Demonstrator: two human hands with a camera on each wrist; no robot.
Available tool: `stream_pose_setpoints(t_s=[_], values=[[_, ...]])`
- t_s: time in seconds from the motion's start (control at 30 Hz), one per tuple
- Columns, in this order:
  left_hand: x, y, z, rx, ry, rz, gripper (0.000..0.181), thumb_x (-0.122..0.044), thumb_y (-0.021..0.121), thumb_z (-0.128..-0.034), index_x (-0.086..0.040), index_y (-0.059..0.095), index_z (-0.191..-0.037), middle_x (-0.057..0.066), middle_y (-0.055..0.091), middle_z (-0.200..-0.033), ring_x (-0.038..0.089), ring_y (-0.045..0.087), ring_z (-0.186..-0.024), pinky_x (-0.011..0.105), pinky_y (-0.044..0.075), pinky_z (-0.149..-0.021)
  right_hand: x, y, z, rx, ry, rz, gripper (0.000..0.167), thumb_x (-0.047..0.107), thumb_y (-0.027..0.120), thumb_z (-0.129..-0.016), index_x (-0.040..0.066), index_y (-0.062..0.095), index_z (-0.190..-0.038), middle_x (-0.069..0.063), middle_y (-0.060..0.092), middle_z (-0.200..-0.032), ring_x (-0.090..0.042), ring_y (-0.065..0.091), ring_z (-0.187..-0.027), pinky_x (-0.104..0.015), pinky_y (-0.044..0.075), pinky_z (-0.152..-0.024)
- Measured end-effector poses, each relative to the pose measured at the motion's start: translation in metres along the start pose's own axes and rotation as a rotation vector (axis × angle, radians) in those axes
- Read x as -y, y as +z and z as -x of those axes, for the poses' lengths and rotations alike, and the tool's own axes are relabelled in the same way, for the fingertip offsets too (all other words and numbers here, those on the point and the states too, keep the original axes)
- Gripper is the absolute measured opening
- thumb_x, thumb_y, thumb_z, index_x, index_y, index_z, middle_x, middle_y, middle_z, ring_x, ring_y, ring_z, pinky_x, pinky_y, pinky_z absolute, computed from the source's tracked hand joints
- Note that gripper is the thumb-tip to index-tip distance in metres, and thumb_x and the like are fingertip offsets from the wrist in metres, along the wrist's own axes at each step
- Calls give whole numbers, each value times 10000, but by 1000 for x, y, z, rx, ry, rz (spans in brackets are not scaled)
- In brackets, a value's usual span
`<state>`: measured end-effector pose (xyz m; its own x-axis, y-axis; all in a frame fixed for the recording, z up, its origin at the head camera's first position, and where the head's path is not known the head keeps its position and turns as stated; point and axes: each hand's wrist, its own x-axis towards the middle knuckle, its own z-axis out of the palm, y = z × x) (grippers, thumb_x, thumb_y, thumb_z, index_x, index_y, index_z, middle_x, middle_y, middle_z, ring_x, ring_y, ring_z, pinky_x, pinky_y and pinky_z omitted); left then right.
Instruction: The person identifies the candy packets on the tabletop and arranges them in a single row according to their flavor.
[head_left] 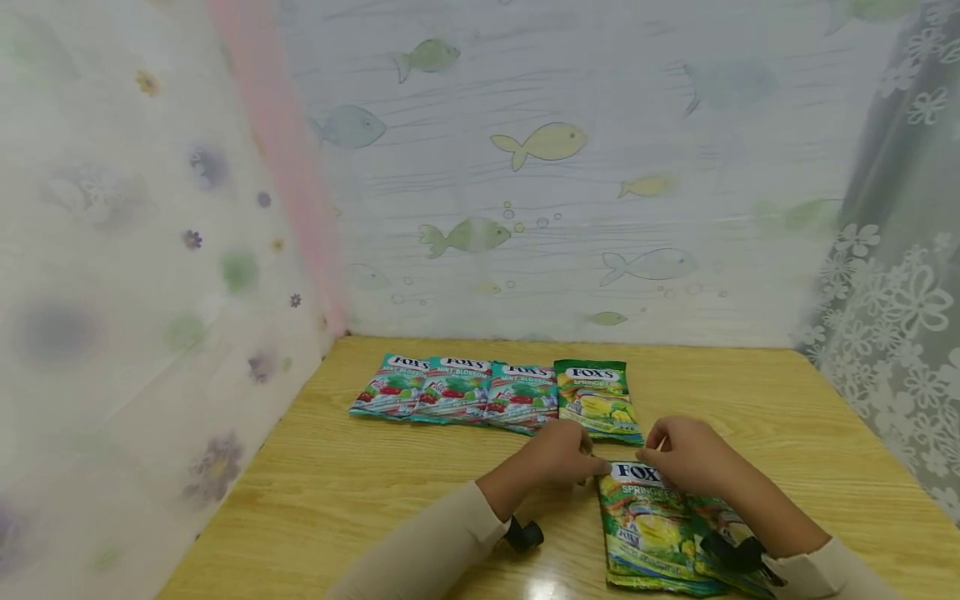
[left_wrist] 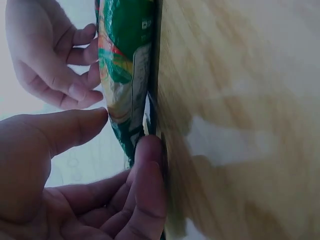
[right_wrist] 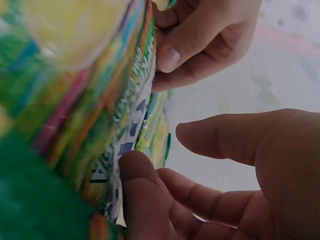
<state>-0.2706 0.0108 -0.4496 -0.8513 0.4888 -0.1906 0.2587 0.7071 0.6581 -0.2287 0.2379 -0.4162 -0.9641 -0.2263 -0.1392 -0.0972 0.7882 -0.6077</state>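
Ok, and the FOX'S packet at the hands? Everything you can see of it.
The front packet looks like shiny, soft film, green and yellow, with dark FOX'S lettering on white and a yellow picture below. It lies face up on the wooden table, top edge away from the wearer, seemingly overlapping a similar packet. The left hand pinches its top left corner; the right hand touches near the top right.
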Motion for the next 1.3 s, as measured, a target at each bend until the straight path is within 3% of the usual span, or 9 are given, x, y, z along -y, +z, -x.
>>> stream_pose_setpoints(t_s=[0.13,0.2,0.37,0.53,0.8,1.03,1.3], values=[[1,3,1,-4,-2,54,439,-407,778,-935,-90,738,-1236,-56,738,-780,67,670,-740,278,583,-759,-1,1,4,3,26,21,199,269,717,-979,78,662,-968,-48,622,-634,-198,600,-541,-347,501,-538],[2,4,1,-7,1,97,431,-368,788,-934,-80,724,-1249,-43,738,-789,84,678,-717,273,585,-762,-1,2,5,-2,25,40,194,274,727,-970,89,672,-947,-37,601,-613,-189,583,-541,-342,488,-535],[3,8,3,6,1,262,418,-249,796,-936,-35,681,-1276,15,722,-706,146,701,-621,267,591,-671,-4,2,8,-9,3,90,196,278,746,-953,97,684,-914,-24,535,-582,-178,520,-532,-334,444,-524],[5,11,4,18,-13,385,403,-176,788,-936,-30,663,-1290,46,730,-722,184,724,-630,311,605,-608,-9,1,11,-7,16,81,195,280,740,-955,98,673,-936,-26,535,-575,-179,512,-514,-338,436,-508],[9,10,5,17,-27,434,394,-150,797,-925,-48,659,-1280,53,723,-782,200,734,-661,336,615,-613,-15,1,14,-13,17,82,214,292,731,-964,88,667,-961,-27,541,-568,-179,496,-509,-341,424,-510],[16,6,7,1,-40,462,415,-141,796,-926,-38,643,-1298,46,723,-843,214,737,-687,352,620,-625,-19,3,15,-17,12,74,235,264,730,-961,52,654,-1027,13,435,-529,-153,435,-473,-322,403,-479],[22,2,9,-10,-37,468,411,-141,793,-928,-25,641,-1292,48,731,-857,222,740,-692,358,627,-633,-24,4,15,3,29,59,423,288,725,-968,-48,595,-1189,28,407,-534,-138,381,-476,-316,385,-484]])
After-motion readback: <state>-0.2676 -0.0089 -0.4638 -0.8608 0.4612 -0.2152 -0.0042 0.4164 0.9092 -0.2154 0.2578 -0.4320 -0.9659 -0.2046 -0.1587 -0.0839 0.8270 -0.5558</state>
